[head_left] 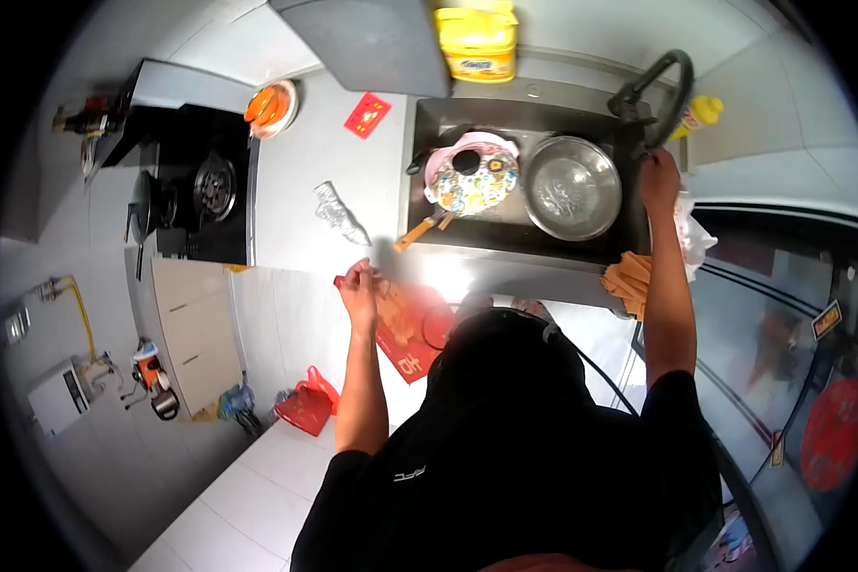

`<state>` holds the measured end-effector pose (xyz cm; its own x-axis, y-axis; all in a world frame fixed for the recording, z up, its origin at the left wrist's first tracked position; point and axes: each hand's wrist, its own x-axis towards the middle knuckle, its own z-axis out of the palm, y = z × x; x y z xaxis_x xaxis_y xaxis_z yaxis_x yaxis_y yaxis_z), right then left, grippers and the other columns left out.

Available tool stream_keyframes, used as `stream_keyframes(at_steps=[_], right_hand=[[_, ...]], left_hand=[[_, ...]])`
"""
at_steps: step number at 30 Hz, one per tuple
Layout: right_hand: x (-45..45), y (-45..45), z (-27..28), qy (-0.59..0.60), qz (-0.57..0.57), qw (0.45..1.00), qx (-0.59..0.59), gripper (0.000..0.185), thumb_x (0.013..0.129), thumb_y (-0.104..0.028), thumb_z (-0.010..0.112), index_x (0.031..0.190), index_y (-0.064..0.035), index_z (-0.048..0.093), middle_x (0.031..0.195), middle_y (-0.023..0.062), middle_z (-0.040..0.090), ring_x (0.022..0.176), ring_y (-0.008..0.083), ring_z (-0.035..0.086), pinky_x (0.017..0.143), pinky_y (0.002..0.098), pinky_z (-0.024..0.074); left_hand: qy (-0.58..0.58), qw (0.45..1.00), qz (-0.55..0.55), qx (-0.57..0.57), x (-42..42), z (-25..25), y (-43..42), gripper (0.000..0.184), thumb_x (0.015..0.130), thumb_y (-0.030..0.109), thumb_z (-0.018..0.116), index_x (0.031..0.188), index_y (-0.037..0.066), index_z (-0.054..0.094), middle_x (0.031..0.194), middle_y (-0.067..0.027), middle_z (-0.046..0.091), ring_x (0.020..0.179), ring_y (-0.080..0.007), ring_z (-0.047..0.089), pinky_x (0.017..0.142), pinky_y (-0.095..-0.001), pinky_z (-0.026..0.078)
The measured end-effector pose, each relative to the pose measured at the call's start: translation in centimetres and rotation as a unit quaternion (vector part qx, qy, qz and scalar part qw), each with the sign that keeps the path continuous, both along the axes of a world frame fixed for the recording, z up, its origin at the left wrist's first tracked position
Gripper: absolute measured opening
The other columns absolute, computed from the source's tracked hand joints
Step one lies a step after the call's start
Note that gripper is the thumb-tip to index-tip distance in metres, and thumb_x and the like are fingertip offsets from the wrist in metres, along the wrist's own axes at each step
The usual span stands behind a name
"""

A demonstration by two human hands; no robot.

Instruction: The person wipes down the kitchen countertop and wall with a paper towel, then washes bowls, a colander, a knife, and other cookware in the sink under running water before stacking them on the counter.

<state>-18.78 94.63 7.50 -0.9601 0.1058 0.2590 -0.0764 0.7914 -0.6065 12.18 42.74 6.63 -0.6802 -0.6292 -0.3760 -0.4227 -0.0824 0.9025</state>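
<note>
My right hand (pixel 660 181) is closed at the lower end of the black faucet (pixel 682 91), at the sink's right side. Below and left of it, a round metal basin (pixel 572 188) with some water stands in the sink (pixel 467 110). Beside the basin lies a pink-rimmed patterned dish (pixel 474 176) with a dark round thing on it. A wooden-handled utensil (pixel 415 234) rests across the sink's front left edge. My left hand (pixel 359 291) hovers by the counter's front edge, fingers curled together; what they hold, if anything, is hidden. Nearest to it on the counter is a crumpled clear plastic piece (pixel 340 214).
Left of the sink, the counter (pixel 296 205) bears a red packet (pixel 367 114) and a plate with orange items (pixel 272 107). A stove (pixel 205 191) stands farther left. An orange cloth (pixel 627 281) hangs at the sink's front right. A red mat (pixel 405 334) lies below.
</note>
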Motion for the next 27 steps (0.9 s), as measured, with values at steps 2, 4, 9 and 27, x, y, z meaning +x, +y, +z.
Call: stream_keyframes(at_steps=[2,4,9,27], right_hand=[[4.2,-1.4,0.7,-0.002,-0.017,0.993,-0.119,0.015,0.094,-0.009,0.059,0.104,-0.0008,0.067,0.095,0.0124,0.067,0.084,0.0222,0.063,0.077,0.032,0.0497],[8.4,-2.5,-0.2,-0.058,-0.047,0.972,-0.222,0.017,0.096,-0.008,0.058,0.109,-0.0014,0.067,0.094,0.0076,0.066,0.083,0.0145,0.06,0.077,0.0276,0.0487],[18.2,-3.9,-6.1,-0.1,-0.016,0.958,-0.269,0.017,0.096,-0.008,0.059,0.109,-0.0005,0.066,0.095,0.0041,0.064,0.083,0.0116,0.059,0.075,0.0268,0.0495],[12.4,-1.9,0.5,-0.059,-0.139,0.891,-0.429,0.022,0.097,-0.002,0.056,0.118,-0.0003,0.063,0.106,0.0059,0.066,0.091,0.0111,0.063,0.076,0.0257,0.0542]], left_hand=[[-0.016,0.997,-0.007,-0.069,-1.1,-2.4,-3.7,0.03,0.098,0.018,0.06,0.121,-0.001,0.061,0.098,-0.0085,0.067,0.075,-0.014,0.064,0.066,-0.0271,0.052],[-0.081,0.969,-0.032,-0.232,-3.2,-3.0,-6.0,0.044,0.095,0.024,0.063,0.128,-0.004,0.057,0.109,-0.0149,0.064,0.085,-0.0215,0.065,0.076,-0.0332,0.052],[-0.153,0.881,-0.082,-0.44,-9.2,-5.5,-9.7,0.079,0.084,0.049,0.073,0.144,0.006,0.044,0.134,-0.0209,0.049,0.112,-0.0408,0.059,0.093,-0.0477,0.049],[0.067,0.984,-0.159,-0.038,-17.3,0.5,3.2,0.014,0.098,0.018,0.062,0.096,0.005,0.066,0.078,0.0049,0.06,0.068,-0.0034,0.047,0.06,-0.0223,0.038]])
